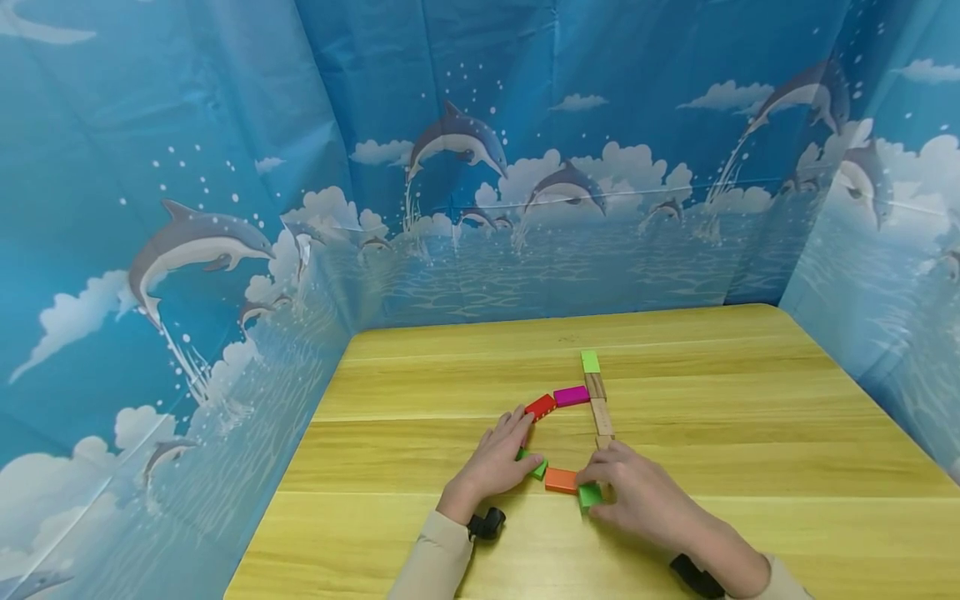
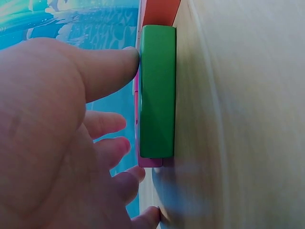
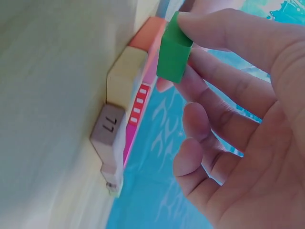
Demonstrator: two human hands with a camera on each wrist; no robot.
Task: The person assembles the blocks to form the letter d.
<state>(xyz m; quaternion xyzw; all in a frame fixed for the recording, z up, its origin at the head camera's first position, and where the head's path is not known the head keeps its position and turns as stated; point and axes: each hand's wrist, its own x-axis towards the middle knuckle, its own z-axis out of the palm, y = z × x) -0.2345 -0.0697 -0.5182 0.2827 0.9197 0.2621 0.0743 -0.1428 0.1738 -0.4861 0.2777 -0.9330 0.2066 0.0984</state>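
Observation:
Coloured and wooden blocks form a ring on the table. My right hand (image 1: 637, 492) pinches a green block (image 3: 174, 52) between thumb and fingers, beside the orange block (image 1: 561, 480) at the near side. With fingers extended, my left hand (image 1: 495, 458) lies along the ring's left side. Its thumb tip touches the edge of another green block (image 2: 158, 90), and its fingertips are right at the red block (image 1: 541, 407). A magenta block (image 1: 572, 396) follows at the far side. Part of the ring's left side is hidden under the left hand.
Plain wooden blocks (image 1: 602, 417) make the ring's right side, and a light green block (image 1: 590, 361) extends that line at the far end. The yellow wood-grain table (image 1: 420, 375) is bordered by a blue dolphin-print curtain (image 1: 465, 275) behind and at both sides.

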